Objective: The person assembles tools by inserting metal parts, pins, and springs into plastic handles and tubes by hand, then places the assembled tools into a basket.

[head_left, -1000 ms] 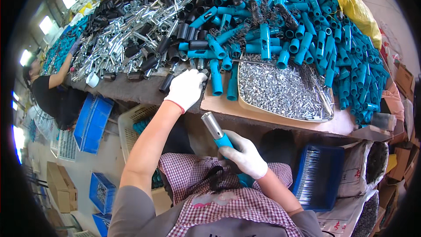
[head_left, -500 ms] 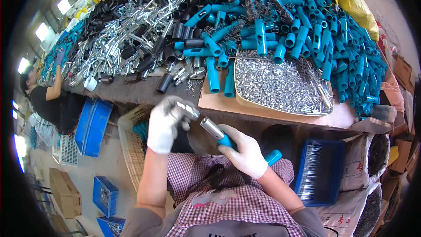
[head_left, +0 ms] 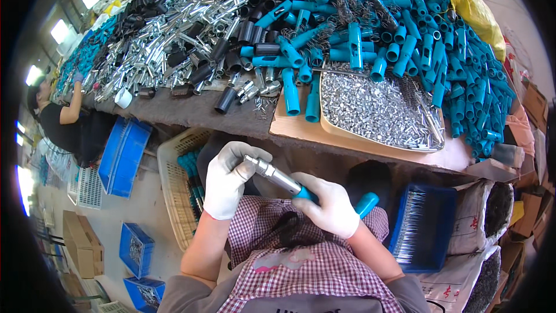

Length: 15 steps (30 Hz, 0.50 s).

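Observation:
In front of my apron, my right hand (head_left: pixel 328 204) is closed around a teal handle (head_left: pixel 305 193), whose rounded teal end (head_left: pixel 366 203) shows beyond the wrist. A silver metal tube (head_left: pixel 284 180) runs out of that handle up and to the left. My left hand (head_left: pixel 230 178), in a white glove like the right, pinches a small stepped silver fitting (head_left: pixel 260 166) at the tube's far end. The fitting and the tube are in line and touching; how deep one sits in the other is hidden.
Across the bench lie heaps of silver tubes (head_left: pixel 168 37), black sleeves (head_left: pixel 225 100) and teal handles (head_left: pixel 354 46). A tray of small metal pins (head_left: pixel 370 110) stands at the front. A cream basket (head_left: pixel 174 197) and a blue bin (head_left: pixel 428 226) flank my knees. Another person (head_left: pixel 66 116) works at far left.
My left hand has come down and right, bringing the silver fitting from a gap above the tube onto its end. My right hand still holds the teal handle.

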Each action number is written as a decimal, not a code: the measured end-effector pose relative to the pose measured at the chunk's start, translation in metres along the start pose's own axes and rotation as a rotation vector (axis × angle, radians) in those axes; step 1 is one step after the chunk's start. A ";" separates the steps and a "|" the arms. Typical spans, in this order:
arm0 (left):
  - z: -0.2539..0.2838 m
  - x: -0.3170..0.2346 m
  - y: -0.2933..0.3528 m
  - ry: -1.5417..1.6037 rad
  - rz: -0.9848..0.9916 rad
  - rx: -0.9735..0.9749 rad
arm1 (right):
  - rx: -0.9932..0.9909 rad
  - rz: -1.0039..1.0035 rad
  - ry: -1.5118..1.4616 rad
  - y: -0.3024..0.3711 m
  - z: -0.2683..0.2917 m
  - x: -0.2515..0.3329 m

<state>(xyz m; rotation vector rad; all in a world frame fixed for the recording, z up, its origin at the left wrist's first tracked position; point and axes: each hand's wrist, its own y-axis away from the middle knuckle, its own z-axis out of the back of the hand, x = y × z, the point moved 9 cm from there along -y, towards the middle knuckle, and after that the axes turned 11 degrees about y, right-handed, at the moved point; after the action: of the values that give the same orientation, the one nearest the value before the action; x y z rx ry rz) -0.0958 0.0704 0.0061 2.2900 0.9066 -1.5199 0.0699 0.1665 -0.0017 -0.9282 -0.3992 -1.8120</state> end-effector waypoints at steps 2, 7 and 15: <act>-0.014 -0.008 0.001 0.053 -0.023 0.210 | 0.120 -0.074 -0.139 0.001 -0.004 -0.004; -0.028 -0.027 0.000 -0.262 0.084 0.363 | 0.252 -0.193 -0.295 0.005 -0.014 -0.004; -0.029 -0.052 0.022 -0.584 -0.173 0.443 | 0.205 -0.098 -0.079 0.004 -0.013 0.012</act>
<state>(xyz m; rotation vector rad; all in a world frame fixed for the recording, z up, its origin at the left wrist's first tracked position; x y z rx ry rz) -0.0741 0.0497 0.0622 1.8405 0.6563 -2.4863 0.0657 0.1485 -0.0016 -0.8503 -0.6776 -1.7875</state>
